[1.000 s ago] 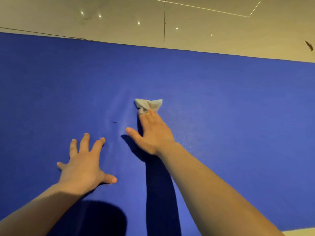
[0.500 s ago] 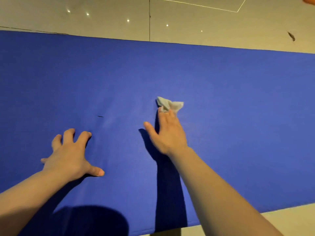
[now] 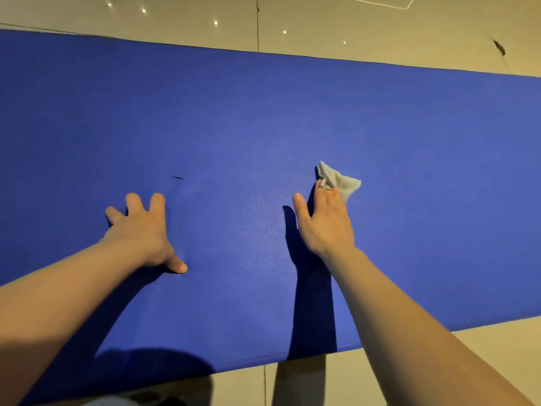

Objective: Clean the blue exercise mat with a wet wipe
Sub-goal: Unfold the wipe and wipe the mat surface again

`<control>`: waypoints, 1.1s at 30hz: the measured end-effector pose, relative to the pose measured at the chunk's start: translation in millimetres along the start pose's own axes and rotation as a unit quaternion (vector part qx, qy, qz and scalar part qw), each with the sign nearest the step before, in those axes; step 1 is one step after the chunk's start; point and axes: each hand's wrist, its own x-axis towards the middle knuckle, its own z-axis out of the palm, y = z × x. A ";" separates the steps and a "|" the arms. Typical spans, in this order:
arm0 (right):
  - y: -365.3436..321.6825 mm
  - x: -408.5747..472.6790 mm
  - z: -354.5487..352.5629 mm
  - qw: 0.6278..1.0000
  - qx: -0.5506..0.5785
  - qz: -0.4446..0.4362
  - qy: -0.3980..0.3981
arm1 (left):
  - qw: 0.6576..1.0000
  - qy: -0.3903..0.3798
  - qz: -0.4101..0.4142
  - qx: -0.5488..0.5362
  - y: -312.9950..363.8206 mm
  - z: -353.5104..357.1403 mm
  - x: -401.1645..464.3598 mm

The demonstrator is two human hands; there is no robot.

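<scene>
Head view.

Mat (image 3: 292, 118): blue, laid flat on the floor (image 3: 366, 22), running across the whole width of the view; its near edge crosses the lower part of the view, with pale floor showing on both sides of it.

Wipe (image 3: 339, 180): pale grey, crumpled, lying on the mat around the middle of its width, toward the right. Partly covered by fingertips.

Right hand (image 3: 323, 221): on the mat, palm down, fingers (image 3: 333, 197) straight and together, pressing on the near part of the wipe; thumb apart to the left. Released, not clenched.

Left hand (image 3: 143, 230): flat on the mat, well apart from the wipe on its left, fingers spread and resting on the surface, thumb pointing right. Grasps nothing.

Dark mark (image 3: 177, 177): a short thin streak on the mat, just beyond the left hand's fingertips.

Floor: beige tiles with a seam; small bright light spots beyond the mat's far edge.

Shadows of both arms fall on the mat beside them.
</scene>
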 end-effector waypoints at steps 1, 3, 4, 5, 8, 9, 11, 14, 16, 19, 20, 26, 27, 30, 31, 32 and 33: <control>-12.5 -12.6 9.7 0.998 0.003 -0.062 -0.013 | 1.000 -0.002 -0.003 -0.008 0.1 1.6 0.6; -39.3 -44.0 27.1 0.979 -0.011 -0.194 -0.055 | 1.000 0.001 0.000 -0.026 -2.7 4.5 2.3; -47.8 -56.3 33.3 0.968 -0.029 -0.236 -0.083 | 0.999 0.006 0.005 -0.036 -4.7 6.0 3.7; -49.3 -60.3 35.8 0.959 -0.049 -0.264 -0.096 | 0.999 0.012 0.009 -0.048 -6.6 7.5 5.5; -32.0 -44.8 25.2 0.970 -0.077 -0.227 -0.043 | 0.996 0.020 0.014 -0.082 -10.5 12.7 8.8; -22.6 -38.4 18.1 0.983 -0.068 -0.168 -0.016 | 0.996 0.021 0.016 -0.089 -10.5 13.6 9.5; -1.3 -31.4 0.8 0.998 -0.044 -0.034 0.023 | 0.995 0.025 0.014 -0.093 -10.3 14.7 9.2; 18.5 -39.8 -6.4 0.994 -0.003 0.099 0.043 | 0.995 0.028 0.012 -0.096 -12.7 16.2 10.2; 11.3 -52.3 4.0 0.993 0.031 0.108 0.048 | 0.995 0.024 0.016 -0.091 -13.2 15.9 11.3; -22.1 -82.3 33.1 0.999 0.043 -0.003 0.027 | 0.996 0.021 0.012 -0.087 -10.7 12.8 9.8; -37.2 -92.8 39.5 0.997 0.040 -0.060 0.009 | 0.996 0.022 0.012 -0.089 -10.3 11.7 9.1; -21.0 -92.4 29.8 0.991 -0.053 -0.127 -0.006 | 0.993 0.044 0.038 -0.105 -16.7 17.6 5.5; -5.9 -86.0 21.0 0.997 -0.042 -0.065 0.019 | 0.992 0.051 0.046 -0.103 -18.7 19.1 3.5; 24.0 -74.0 1.8 0.992 0.016 0.107 0.061 | 0.984 0.077 0.084 -0.133 -24.3 27.7 -11.6; 22.1 -72.5 3.8 0.989 0.033 0.128 0.068 | 0.980 0.088 0.102 -0.146 -23.9 32.8 -19.2; 14.5 -72.8 7.1 0.989 0.045 0.127 0.066 | 0.977 0.090 0.118 -0.153 -21.7 38.5 -28.1; 4.9 -75.7 12.3 0.992 0.045 0.106 0.055 | 0.977 0.082 0.125 -0.155 -17.7 44.9 -38.1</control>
